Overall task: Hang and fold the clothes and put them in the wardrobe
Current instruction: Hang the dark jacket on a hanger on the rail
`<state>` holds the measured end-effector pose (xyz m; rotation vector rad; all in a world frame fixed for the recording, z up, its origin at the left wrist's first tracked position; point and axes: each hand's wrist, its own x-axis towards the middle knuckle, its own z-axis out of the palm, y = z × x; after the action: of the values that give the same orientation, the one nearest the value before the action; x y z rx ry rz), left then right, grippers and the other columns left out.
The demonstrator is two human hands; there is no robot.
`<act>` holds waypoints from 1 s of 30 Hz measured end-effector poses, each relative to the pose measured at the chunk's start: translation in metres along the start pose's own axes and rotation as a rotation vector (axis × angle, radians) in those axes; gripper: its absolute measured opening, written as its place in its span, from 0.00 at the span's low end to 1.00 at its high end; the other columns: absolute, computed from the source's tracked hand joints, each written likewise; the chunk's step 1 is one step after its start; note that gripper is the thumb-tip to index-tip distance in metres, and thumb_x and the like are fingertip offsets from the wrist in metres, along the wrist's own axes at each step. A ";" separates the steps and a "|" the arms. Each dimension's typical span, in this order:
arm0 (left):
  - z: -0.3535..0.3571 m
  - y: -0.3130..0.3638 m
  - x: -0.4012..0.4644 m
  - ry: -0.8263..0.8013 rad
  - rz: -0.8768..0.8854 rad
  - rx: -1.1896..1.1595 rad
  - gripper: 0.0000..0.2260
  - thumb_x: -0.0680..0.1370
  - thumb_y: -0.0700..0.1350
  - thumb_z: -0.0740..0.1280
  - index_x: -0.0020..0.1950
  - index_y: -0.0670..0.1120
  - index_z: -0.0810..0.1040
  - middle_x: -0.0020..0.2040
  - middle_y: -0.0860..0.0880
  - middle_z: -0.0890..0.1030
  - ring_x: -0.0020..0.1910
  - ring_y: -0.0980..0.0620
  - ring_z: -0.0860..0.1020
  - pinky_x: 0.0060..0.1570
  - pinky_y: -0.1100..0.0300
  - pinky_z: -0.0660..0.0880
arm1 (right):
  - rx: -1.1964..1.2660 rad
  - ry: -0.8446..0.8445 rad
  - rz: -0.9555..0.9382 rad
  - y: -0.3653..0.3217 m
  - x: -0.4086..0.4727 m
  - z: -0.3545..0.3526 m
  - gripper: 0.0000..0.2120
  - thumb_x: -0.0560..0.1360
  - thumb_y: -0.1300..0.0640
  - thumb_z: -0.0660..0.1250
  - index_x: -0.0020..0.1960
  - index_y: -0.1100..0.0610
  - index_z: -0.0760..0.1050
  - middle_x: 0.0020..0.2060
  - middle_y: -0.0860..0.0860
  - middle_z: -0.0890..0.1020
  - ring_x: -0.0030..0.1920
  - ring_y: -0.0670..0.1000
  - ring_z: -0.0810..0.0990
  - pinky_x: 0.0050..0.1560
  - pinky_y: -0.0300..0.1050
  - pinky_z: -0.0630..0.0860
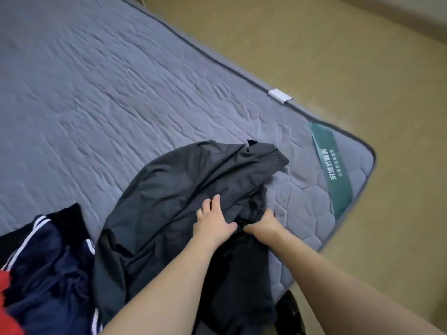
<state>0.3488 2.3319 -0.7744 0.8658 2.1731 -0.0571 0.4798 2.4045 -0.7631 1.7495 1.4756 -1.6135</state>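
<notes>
A dark grey garment (174,194) lies crumpled on the blue-grey quilted mattress (96,93), near its front right corner. My left hand (214,222) lies on the garment with fingers spread over the cloth. My right hand (264,222) is just to its right, fingers curled into a bunched fold of the same garment. A darker black piece of cloth (242,274) hangs below both hands over the mattress edge.
A pile with navy white-striped clothing (50,267) and something red (9,303) sits at the lower left. A green label band (336,172) crosses the mattress corner, with a white tag (279,95) on its edge. Tan floor (362,68) lies to the right.
</notes>
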 end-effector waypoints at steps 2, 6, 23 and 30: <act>0.006 -0.009 0.008 0.103 -0.018 0.001 0.25 0.76 0.51 0.64 0.72 0.49 0.64 0.69 0.46 0.67 0.66 0.44 0.67 0.60 0.49 0.72 | -0.107 0.008 0.009 0.008 0.014 0.006 0.28 0.68 0.50 0.72 0.63 0.56 0.64 0.55 0.54 0.77 0.60 0.59 0.76 0.61 0.53 0.73; -0.043 -0.025 -0.017 0.404 -0.238 -0.571 0.09 0.77 0.39 0.57 0.43 0.47 0.74 0.49 0.46 0.80 0.44 0.46 0.74 0.42 0.57 0.68 | -0.154 0.057 -0.026 -0.001 -0.009 0.005 0.13 0.70 0.60 0.60 0.53 0.56 0.72 0.49 0.57 0.80 0.55 0.62 0.76 0.57 0.54 0.75; -0.394 -0.084 -0.483 1.149 -0.052 -1.466 0.14 0.75 0.54 0.66 0.55 0.49 0.83 0.55 0.47 0.84 0.57 0.46 0.81 0.62 0.44 0.74 | 0.034 -0.024 -0.825 -0.272 -0.420 -0.026 0.21 0.79 0.53 0.52 0.70 0.53 0.69 0.59 0.50 0.77 0.56 0.57 0.78 0.58 0.56 0.74; -0.389 -0.167 -0.687 1.439 0.144 -1.769 0.13 0.82 0.43 0.57 0.59 0.45 0.81 0.56 0.46 0.84 0.55 0.50 0.82 0.50 0.57 0.79 | -0.363 -0.288 -1.337 -0.328 -0.602 0.092 0.11 0.72 0.55 0.65 0.50 0.55 0.65 0.39 0.48 0.76 0.36 0.44 0.75 0.30 0.41 0.67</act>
<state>0.3134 1.9345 -0.0732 -0.2377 1.9135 2.6967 0.2693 2.1944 -0.1380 0.1481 2.7393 -1.7207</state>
